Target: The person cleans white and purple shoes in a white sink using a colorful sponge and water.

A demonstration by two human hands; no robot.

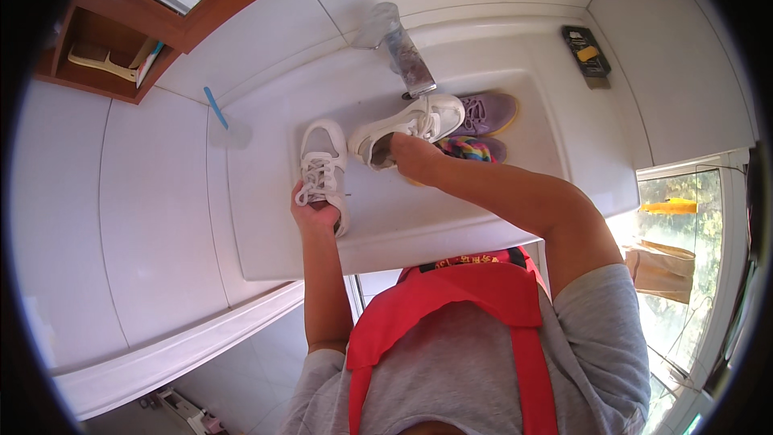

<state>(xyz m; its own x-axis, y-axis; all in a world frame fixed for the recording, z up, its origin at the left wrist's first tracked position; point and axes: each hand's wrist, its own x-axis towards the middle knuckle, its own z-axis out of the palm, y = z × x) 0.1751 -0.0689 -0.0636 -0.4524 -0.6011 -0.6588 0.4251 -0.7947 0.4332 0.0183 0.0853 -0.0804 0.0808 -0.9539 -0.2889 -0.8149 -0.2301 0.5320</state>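
Observation:
My left hand (315, 208) grips a white and grey lace-up sneaker (322, 151) at its heel opening, toe pointing away from me, over the left part of the white sink (266, 229). With my right hand (413, 157) I hold the matching white sneaker (438, 115) by its opening, some fingers hidden inside. Its toe points right, just under the faucet (410, 63). Behind it in the basin lies a purple sneaker with a yellowish sole (489, 112). A multicoloured checked cloth (468, 148) lies near a second purple shoe (496, 148), mostly hidden.
A clear cup (232, 135) holding a blue stick (215, 107) stands on the sink's left ledge. On the right ledge is a black tray with a yellow piece (586, 53). A wooden shelf (130, 42) with a brush (99, 60) juts out at upper left.

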